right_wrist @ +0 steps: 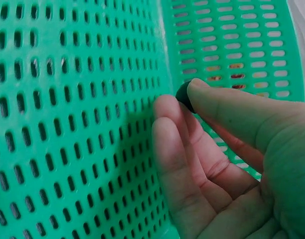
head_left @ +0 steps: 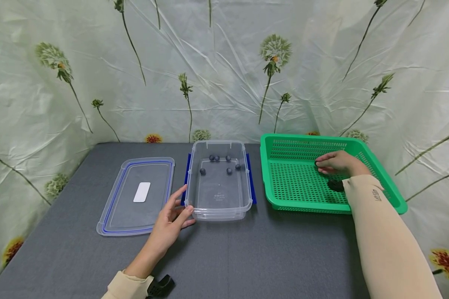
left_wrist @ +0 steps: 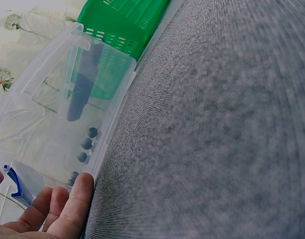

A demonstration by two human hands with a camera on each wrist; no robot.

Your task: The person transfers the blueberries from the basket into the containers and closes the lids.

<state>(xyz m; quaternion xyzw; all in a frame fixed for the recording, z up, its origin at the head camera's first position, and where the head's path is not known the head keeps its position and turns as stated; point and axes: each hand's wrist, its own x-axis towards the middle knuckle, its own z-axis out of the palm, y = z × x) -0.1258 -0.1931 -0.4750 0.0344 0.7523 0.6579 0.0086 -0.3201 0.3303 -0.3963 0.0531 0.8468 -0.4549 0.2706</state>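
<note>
My right hand point(head_left: 334, 162) reaches into the green basket point(head_left: 381, 166). Between its thumb and fingertip it pinches a small dark blueberry point(right_wrist: 184, 96), just above the slotted floor in the right wrist view. A clear plastic container point(head_left: 218, 214) stands open in the middle, with several blueberries point(head_left: 229, 170) scattered on its bottom. At its near left corner my left hand point(head_left: 168, 224) holds on, the thumb at the rim and the fingers against the side. The left wrist view shows those fingers point(left_wrist: 80, 194) low on the see-through wall, close to the grey cloth.
The container's lid point(head_left: 161, 174), clear with a blue seal and a white label point(head_left: 141, 192), lies flat at the left. Blue latches point(head_left: 251, 178) hang along the container's sides. Grey cloth point(head_left: 265, 257) covers the table, and a flower-print curtain point(head_left: 228, 83) hangs behind it.
</note>
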